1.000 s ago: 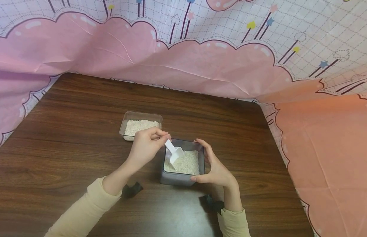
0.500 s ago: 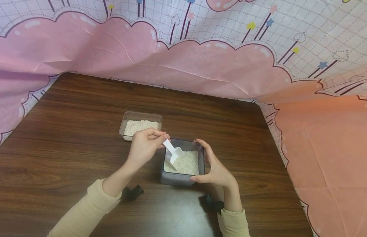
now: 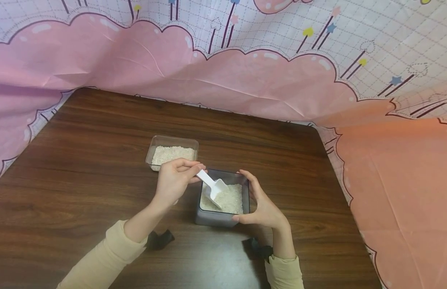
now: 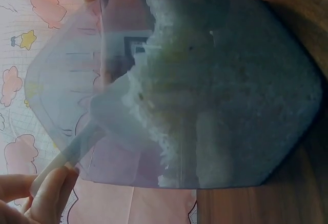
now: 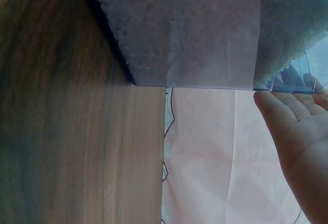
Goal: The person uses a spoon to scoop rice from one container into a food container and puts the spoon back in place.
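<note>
My left hand [image 3: 173, 180] pinches a white scoop [image 3: 208, 180] by its handle. The scoop's head tilts down inside a grey see-through box [image 3: 215, 219], at the surface of pale grains [image 3: 232, 198] that look like rice. Through the wall in the left wrist view, the scoop [image 4: 72, 149] meets the edge of the heaped grains. Thumb and fingers of my right hand [image 3: 265, 206] span the box's right side, gripping it at the front and back. In the right wrist view, this hand [image 5: 302, 137] lies against the box's wall.
Behind my left hand, a clear shallow tray [image 3: 153, 140] holds more white grains. Two dark strap-like pieces show by the wrists, one at the left [image 3: 160, 240] and one at the right [image 3: 259, 248]. A patterned cloth [image 3: 245, 84] hangs behind the wooden table [image 3: 100, 160].
My left hand has drawn slightly left, and the scoop's head has shifted a little right and toward the front of the box. The right hand and the box stay in place.
</note>
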Demonstrator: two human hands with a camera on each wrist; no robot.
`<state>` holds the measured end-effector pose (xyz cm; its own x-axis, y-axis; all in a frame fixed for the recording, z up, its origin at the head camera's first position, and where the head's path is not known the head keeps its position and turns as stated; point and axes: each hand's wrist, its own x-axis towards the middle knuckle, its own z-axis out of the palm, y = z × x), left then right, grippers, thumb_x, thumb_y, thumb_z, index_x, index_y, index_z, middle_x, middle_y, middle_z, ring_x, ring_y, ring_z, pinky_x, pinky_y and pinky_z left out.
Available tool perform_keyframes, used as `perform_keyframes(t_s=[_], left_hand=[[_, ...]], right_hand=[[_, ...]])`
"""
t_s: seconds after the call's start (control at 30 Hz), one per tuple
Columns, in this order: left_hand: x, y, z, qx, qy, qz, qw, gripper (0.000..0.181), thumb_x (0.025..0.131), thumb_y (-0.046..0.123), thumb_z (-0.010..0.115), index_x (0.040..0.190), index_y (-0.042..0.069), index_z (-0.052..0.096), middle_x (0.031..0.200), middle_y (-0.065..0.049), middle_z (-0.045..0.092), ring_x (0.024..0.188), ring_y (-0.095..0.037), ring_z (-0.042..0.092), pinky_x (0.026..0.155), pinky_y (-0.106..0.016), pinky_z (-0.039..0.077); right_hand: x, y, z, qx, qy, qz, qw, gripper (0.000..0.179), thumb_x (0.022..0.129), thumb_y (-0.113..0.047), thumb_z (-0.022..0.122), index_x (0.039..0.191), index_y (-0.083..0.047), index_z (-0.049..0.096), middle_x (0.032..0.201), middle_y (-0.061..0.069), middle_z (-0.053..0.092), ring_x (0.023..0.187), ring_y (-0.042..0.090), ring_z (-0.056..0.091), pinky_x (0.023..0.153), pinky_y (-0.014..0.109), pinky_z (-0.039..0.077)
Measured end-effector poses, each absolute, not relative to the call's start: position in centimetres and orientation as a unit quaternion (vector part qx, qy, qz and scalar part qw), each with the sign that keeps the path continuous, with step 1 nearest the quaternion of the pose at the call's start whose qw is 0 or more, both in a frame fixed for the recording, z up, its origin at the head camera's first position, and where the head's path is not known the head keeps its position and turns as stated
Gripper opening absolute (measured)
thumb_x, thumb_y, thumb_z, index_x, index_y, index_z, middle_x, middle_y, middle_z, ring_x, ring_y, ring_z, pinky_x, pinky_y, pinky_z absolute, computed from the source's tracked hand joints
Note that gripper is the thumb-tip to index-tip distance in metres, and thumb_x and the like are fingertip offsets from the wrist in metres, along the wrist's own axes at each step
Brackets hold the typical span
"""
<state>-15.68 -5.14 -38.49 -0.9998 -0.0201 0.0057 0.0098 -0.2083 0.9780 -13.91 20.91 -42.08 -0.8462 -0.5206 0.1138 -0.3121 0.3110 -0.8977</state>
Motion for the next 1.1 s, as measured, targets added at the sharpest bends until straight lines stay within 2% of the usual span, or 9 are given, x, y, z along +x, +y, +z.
perform_keyframes(t_s=[0.2,0.5,0.57,0.67,0.77,0.9,1.1], left_hand=[[-15.7,-5.5,-38.7,0.012,-0.6,-0.8,0.015,0.015,0.089,-0.012,0.062,0.1,-0.021,0.062,0.096,-0.031,0.069,0.082,-0.022,0.074,0.075,-0.033,0.063],[-16.1,-6.1,-39.9,0.005,-0.548,-0.836,0.013,0.013,0.089,-0.01,0.061,0.099,-0.02,0.062,0.09,-0.023,0.071,0.083,-0.03,0.073,0.076,-0.036,0.062],[-16.2,-6.3,-40.1,0.008,-0.54,-0.841,0.007,0.013,0.089,-0.009,0.062,0.098,-0.018,0.062,0.09,-0.021,0.071,0.083,-0.029,0.073,0.077,-0.036,0.062],[-16.3,-6.5,-40.0,0.025,-0.538,-0.842,-0.013,0.013,0.091,-0.007,0.061,0.1,-0.017,0.061,0.092,-0.017,0.071,0.084,-0.026,0.073,0.079,-0.035,0.062],[-16.3,-6.7,-39.3,0.056,-0.543,-0.837,-0.037,0.016,0.093,-0.007,0.057,0.105,-0.018,0.057,0.092,-0.014,0.071,0.084,-0.021,0.073,0.082,-0.034,0.061],[-16.4,-7.0,-39.2,0.056,-0.523,-0.849,-0.054,0.017,0.094,-0.008,0.055,0.107,-0.018,0.056,0.09,-0.01,0.071,0.084,-0.019,0.073,0.084,-0.033,0.06],[-16.6,-7.6,-38.6,0.043,-0.504,-0.86,-0.062,0.01,0.095,-0.007,0.054,0.101,-0.012,0.06,0.091,-0.01,0.071,0.086,-0.02,0.073,0.084,-0.031,0.06]], right_hand=[[-14.0,20.9,-42.1,-0.261,0.802,-0.528,0.097,0.113,0.066,-0.014,0.089,0.153,-0.013,0.017,0.156,0.004,0.023,0.145,0.026,0.019,0.116,0.063,0.021],[-14.2,20.9,-42.1,-0.267,0.799,-0.531,0.096,0.114,0.066,-0.011,0.089,0.153,-0.011,0.016,0.155,0.005,0.024,0.143,0.028,0.025,0.116,0.062,0.023],[-14.2,20.9,-42.1,-0.266,0.799,-0.53,0.096,0.114,0.066,-0.012,0.089,0.153,-0.011,0.016,0.155,0.005,0.024,0.142,0.027,0.026,0.117,0.059,0.024],[-14.2,20.9,-42.2,-0.269,0.798,-0.531,0.094,0.114,0.066,-0.011,0.089,0.153,-0.011,0.016,0.153,0.006,0.026,0.14,0.027,0.028,0.118,0.043,0.029],[-14.2,21.0,-42.3,-0.273,0.796,-0.532,0.092,0.113,0.066,-0.01,0.089,0.153,-0.012,0.016,0.152,0.007,0.027,0.138,0.028,0.031,0.117,0.038,0.032],[-14.1,21.1,-42.2,-0.272,0.798,-0.529,0.092,0.114,0.066,-0.01,0.088,0.153,-0.014,0.016,0.153,0.006,0.027,0.136,0.027,0.034,0.115,0.048,0.033],[-14.0,21.1,-42.3,-0.269,0.799,-0.531,0.093,0.113,0.066,-0.009,0.089,0.153,-0.021,0.018,0.152,0.006,0.028,0.137,0.025,0.034,0.116,0.04,0.033]])
